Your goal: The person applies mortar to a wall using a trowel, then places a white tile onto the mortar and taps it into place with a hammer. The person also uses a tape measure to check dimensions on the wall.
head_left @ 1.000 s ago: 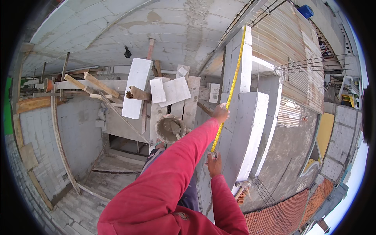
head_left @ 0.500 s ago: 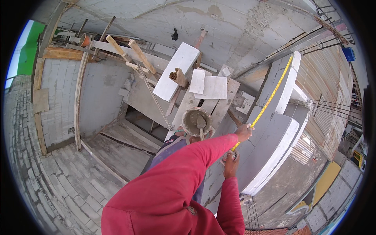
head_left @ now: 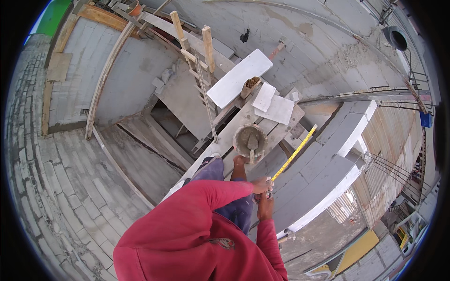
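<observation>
A tape measure [head_left: 295, 152] has its yellow blade drawn out past my hands, slanting up and right to a free end above the near edge of the block wall [head_left: 309, 175]. My right hand [head_left: 266, 206] is closed around its case, which the fingers mostly hide. Against it, my left hand [head_left: 260, 185] is closed where the blade leaves the case. Just beyond my hands, a bucket [head_left: 250, 143] of grey mortar stands on planks with a trowel [head_left: 253, 144] resting in it.
White blocks [head_left: 274, 110] and a long white slab [head_left: 240, 77] lie on the plank scaffold [head_left: 226, 165] by my feet. A wooden ladder [head_left: 206, 89] leans beyond an opening in the floor. Rebar [head_left: 391, 164] sticks out past the wall at right.
My hands have come together and lower left. The blade, earlier stretched along the wall to its far end, has left that end and now shows much shorter. My view has shifted.
</observation>
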Tool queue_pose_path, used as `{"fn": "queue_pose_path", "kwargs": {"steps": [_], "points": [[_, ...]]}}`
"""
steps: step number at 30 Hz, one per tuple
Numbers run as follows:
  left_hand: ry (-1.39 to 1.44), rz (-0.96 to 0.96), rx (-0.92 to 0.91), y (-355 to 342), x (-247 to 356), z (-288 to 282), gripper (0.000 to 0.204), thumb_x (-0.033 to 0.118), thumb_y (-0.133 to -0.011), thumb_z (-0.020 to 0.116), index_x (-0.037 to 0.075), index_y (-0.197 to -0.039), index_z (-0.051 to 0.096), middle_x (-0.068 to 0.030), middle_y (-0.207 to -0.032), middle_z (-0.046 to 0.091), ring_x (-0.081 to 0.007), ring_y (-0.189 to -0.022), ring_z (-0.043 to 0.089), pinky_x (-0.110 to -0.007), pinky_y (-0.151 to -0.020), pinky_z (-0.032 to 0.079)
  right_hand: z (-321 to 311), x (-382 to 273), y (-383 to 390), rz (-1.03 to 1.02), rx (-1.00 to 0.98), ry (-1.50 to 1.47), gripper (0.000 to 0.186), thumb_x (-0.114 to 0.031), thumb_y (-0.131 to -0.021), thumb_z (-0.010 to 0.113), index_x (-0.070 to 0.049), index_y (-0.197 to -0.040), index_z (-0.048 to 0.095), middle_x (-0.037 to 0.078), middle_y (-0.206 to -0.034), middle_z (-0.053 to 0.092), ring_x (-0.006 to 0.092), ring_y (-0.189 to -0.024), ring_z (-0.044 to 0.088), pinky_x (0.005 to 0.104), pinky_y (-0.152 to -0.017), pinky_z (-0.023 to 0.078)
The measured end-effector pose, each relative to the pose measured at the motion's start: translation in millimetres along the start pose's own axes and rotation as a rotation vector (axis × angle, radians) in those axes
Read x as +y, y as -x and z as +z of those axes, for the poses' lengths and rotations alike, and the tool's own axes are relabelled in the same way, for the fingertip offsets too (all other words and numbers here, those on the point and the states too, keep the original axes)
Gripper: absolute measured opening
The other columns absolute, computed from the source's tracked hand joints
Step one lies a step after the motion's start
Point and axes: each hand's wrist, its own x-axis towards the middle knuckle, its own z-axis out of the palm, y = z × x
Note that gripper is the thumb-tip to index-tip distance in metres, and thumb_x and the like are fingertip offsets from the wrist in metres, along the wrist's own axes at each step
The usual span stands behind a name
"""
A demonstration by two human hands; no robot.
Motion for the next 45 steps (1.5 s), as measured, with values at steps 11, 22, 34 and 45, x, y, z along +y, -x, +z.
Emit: {"fn": "queue_pose_path", "kwargs": {"steps": [11,22,34,45], "points": [[0.443,0.039,0.153,111.0,-64.2,-97.7,0.032,0.029,-0.104,0.047,0.001,-0.112,0.060,-0.0101,-0.101,0.071,-0.0138,-0.071,0.061,-0.030,-0.063,0.050,108.5,-5.3,62.3,-0.210,-0.258,0.394,0.046,-0.031,-0.098,0.063,0.003,-0.128,0.056,0.014,-0.109,0.066,0.0210,-0.099,0.063,0.0355,-0.090,0.051],[0.658,0.010,0.502,274.0,-137.8,-231.9,0.028,0.030,-0.106,0.045,0.008,-0.103,0.061,0.0005,-0.071,0.053,-0.0094,-0.053,0.047,-0.027,-0.047,0.036,108.1,65.2,142.2,-0.174,0.166,1.421,0.060,-0.036,-0.093,0.069,-0.002,-0.138,0.048,0.026,-0.114,0.067,0.0450,-0.102,0.066,0.0532,-0.089,0.051],[0.921,0.007,0.752,326.3,-193.1,-234.5,0.030,0.030,-0.109,0.044,0.007,-0.102,0.062,-0.0005,-0.075,0.057,-0.0068,-0.053,0.050,-0.024,-0.048,0.040,189.3,-48.8,119.9,-0.298,-0.579,1.047,0.050,-0.030,-0.095,0.068,-0.007,-0.136,0.051,0.018,-0.085,0.071,0.0293,-0.077,0.071,0.0407,-0.071,0.053],[0.692,0.115,0.818,207.9,-216.3,-284.2,0.032,0.034,-0.110,0.042,0.009,-0.106,0.061,0.0011,-0.083,0.060,-0.0026,-0.052,0.047,-0.020,-0.043,0.036,243.1,-30.0,-326.4,-0.727,0.290,0.980,0.087,-0.040,-0.087,0.073,0.004,-0.148,0.030,0.036,-0.125,0.059,0.0495,-0.116,0.060,0.0515,-0.099,0.049]]}}
